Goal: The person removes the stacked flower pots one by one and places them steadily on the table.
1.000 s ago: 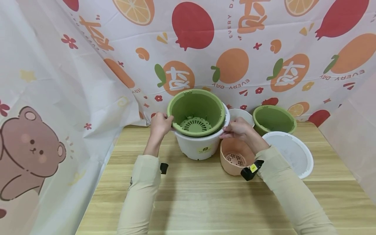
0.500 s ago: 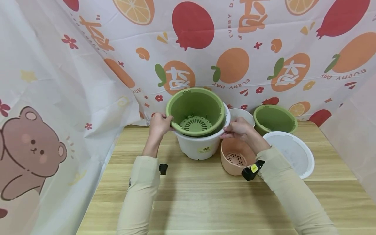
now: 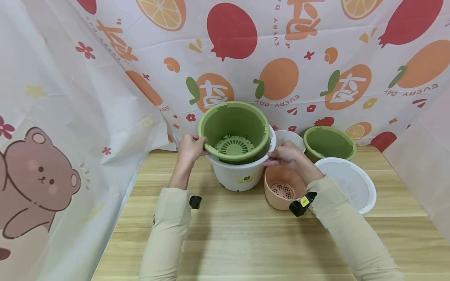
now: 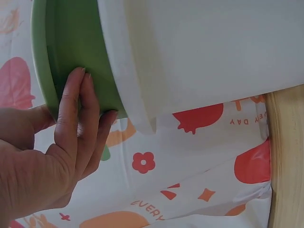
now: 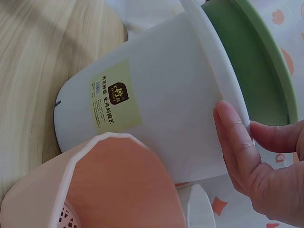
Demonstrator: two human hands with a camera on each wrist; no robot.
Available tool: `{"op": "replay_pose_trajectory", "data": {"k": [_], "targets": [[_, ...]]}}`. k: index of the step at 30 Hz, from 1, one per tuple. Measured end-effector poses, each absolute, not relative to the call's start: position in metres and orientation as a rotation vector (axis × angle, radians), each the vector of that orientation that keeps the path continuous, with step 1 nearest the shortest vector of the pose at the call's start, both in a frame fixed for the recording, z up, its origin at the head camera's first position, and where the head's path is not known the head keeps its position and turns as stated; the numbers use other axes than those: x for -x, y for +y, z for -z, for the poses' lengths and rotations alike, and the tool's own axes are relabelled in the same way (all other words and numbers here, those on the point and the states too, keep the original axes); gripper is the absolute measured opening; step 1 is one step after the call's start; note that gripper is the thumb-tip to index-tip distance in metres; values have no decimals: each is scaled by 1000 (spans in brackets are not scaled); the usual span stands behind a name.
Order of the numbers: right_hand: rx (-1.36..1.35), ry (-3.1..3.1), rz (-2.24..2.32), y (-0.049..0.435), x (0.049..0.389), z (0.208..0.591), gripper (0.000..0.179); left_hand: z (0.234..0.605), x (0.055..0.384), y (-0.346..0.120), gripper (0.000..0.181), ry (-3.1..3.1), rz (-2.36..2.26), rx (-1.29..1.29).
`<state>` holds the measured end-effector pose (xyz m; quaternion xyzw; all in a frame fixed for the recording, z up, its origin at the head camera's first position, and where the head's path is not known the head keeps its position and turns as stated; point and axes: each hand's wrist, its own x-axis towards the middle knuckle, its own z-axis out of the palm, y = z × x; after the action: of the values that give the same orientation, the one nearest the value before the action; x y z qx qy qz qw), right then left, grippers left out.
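Note:
A green flowerpot (image 3: 230, 125) with a slotted bottom sits partly inside a white flowerpot (image 3: 226, 173), tilted slightly, its rim standing above the white one. My left hand (image 3: 191, 148) grips the green pot's rim at the left; in the left wrist view, its fingers (image 4: 71, 102) lie against the green wall under the rim. At the right side, my right hand (image 3: 285, 153) pinches the white pot's rim, fingers beneath it and thumb on top, as the right wrist view shows. A yellow label (image 5: 116, 95) is on the white pot's side.
A peach-coloured pot (image 3: 274, 195) with a perforated bottom stands close to the white pot. Behind it is a smaller white pot (image 3: 281, 134). Another green pot (image 3: 327, 140) and a round white-rimmed piece (image 3: 346, 179) are at right on the wooden table (image 3: 253, 242). A printed curtain (image 3: 242, 78) hangs behind.
The green pot has risen a little out of the white pot, its left side tipping up with my left hand. My right hand and the white pot have stayed in place.

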<state>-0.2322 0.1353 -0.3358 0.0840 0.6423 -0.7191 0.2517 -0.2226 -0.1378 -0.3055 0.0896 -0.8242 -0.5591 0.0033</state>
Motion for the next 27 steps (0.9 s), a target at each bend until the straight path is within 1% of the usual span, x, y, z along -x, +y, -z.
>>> {"op": "replay_pose_trajectory", "data": {"k": [7, 16, 23, 25, 27], "targets": [[-230, 1737, 1967, 135, 233, 337, 39, 300, 219, -138, 14, -2538, 1828, -271], [-207, 1726, 1981, 135, 233, 338, 36, 290, 213, -138, 22, -2512, 1866, -238], [-203, 1710, 1991, 135, 233, 338, 20, 280, 206, -139, 19, -2449, 1901, -198], [-202, 1711, 1990, 135, 232, 338, 22, 277, 204, -139, 20, -2443, 1899, -212], [-194, 1711, 1992, 135, 232, 338, 28, 275, 202, -139, 22, -2440, 1899, -226]]}}
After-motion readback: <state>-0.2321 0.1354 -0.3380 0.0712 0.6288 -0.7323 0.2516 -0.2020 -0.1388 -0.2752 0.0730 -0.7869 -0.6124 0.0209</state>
